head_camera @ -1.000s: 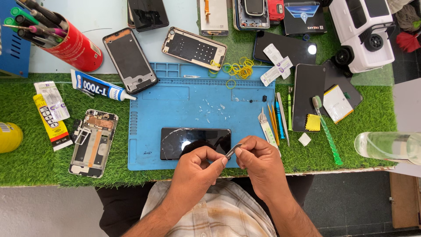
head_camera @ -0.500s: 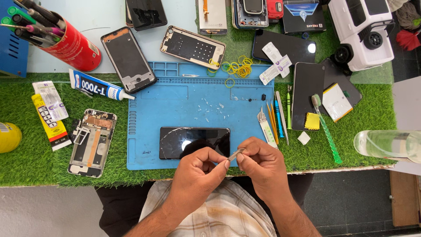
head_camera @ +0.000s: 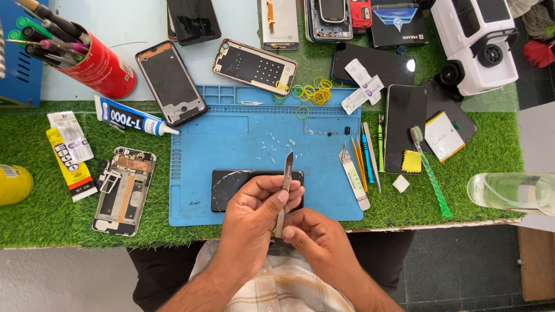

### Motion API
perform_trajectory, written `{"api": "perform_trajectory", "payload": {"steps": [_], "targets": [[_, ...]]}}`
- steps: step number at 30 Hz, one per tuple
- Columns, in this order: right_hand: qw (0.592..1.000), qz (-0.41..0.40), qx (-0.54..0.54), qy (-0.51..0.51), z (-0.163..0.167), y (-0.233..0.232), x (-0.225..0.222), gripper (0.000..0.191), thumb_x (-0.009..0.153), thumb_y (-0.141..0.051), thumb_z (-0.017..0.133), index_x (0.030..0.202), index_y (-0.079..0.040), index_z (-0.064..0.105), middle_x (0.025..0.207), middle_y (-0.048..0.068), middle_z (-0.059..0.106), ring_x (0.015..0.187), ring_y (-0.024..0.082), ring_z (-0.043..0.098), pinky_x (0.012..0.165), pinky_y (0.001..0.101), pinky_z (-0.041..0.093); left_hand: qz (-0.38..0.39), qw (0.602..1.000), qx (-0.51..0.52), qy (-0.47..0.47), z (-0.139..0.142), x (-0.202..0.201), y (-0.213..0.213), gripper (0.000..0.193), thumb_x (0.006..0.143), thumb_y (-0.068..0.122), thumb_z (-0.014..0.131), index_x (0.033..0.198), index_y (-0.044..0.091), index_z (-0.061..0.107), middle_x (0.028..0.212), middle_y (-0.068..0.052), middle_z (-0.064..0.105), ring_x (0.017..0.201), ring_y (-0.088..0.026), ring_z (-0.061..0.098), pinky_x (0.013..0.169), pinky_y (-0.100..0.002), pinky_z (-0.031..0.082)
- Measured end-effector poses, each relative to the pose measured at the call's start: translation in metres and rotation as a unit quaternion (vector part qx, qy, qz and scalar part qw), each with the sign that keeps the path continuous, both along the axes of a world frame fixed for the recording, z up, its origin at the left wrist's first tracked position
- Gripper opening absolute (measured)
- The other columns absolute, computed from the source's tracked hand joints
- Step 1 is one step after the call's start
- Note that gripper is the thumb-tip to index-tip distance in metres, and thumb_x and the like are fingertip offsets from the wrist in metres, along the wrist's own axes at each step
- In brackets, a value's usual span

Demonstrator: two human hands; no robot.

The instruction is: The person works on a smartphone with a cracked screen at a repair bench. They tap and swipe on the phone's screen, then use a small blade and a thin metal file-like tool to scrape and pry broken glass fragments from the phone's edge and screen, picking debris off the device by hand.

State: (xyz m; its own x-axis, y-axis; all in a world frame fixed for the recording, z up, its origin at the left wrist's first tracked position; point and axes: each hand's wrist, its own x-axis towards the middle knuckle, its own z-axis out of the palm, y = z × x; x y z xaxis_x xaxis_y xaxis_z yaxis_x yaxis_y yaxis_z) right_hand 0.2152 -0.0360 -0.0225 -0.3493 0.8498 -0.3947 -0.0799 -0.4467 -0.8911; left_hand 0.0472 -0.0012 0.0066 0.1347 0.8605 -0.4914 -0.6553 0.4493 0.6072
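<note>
Blue mat point(head_camera: 231, 144), green turf point(head_camera: 34, 214), red cup point(head_camera: 101, 69), checked beige shirt point(head_camera: 277, 289).

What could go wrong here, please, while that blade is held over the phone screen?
1. The scalpel sits between the left hand and right hand, its bare blade tip pointing away; a slip could cut a finger.
2. The black phone screen lies just beneath on the blue mat; a dropped blade could scratch it.

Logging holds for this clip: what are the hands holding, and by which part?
Both hands hold one thin metal blade tool, blade up. The left hand pinches its middle; the right hand has its lower end.
</note>
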Motion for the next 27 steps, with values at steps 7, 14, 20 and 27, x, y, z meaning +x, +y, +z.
{"api": "perform_trajectory", "payload": {"steps": [7, 14, 20, 27], "targets": [[0.999, -0.03, 0.012, -0.024, -0.004, -0.005, -0.006, 0.018, 0.1, -0.017, 0.065, 0.099, 0.001, 0.068, 0.083, 0.003, 0.07, 0.078, 0.009, 0.064, 0.072, 0.0261, 0.055, -0.028, 0.999, 0.032, 0.026, 0.007, -0.008, -0.001, 0.023, 0.094, 0.007, 0.066, 0.116, 0.001, 0.064, 0.119, -0.018, 0.076, 0.114, -0.02, 0.07, 0.098, -0.039, 0.054], [0.987, 0.018, 0.098, -0.123, 0.004, -0.007, -0.006, 0.021, 0.1, -0.019, 0.065, 0.094, 0.0, 0.07, 0.077, 0.003, 0.073, 0.073, 0.007, 0.065, 0.067, 0.024, 0.054, -0.059, 0.989, 0.109, 0.079, 0.009, -0.023, 0.012, 0.049, 0.106, 0.038, 0.047, 0.126, -0.003, 0.065, 0.119, -0.019, 0.076, 0.116, -0.025, 0.072, 0.109, -0.042, 0.052], [0.991, 0.018, 0.079, -0.102, 0.007, -0.007, -0.008, 0.021, 0.1, -0.019, 0.064, 0.095, 0.001, 0.07, 0.076, 0.003, 0.073, 0.071, 0.008, 0.066, 0.067, 0.0244, 0.055, -0.062, 0.982, 0.142, 0.106, 0.011, -0.021, 0.016, 0.049, 0.107, 0.034, 0.049, 0.124, -0.007, 0.068, 0.118, -0.02, 0.077, 0.114, -0.025, 0.072, 0.106, -0.041, 0.054], [0.993, 0.017, 0.074, -0.085, 0.01, -0.009, -0.008, 0.022, 0.101, -0.019, 0.064, 0.095, 0.002, 0.071, 0.076, 0.004, 0.073, 0.071, 0.008, 0.064, 0.066, 0.0247, 0.053, -0.047, 0.978, 0.148, 0.142, 0.009, -0.021, 0.014, 0.039, 0.106, 0.024, 0.052, 0.119, -0.008, 0.071, 0.112, -0.019, 0.079, 0.108, -0.022, 0.075, 0.099, -0.037, 0.059]]}}
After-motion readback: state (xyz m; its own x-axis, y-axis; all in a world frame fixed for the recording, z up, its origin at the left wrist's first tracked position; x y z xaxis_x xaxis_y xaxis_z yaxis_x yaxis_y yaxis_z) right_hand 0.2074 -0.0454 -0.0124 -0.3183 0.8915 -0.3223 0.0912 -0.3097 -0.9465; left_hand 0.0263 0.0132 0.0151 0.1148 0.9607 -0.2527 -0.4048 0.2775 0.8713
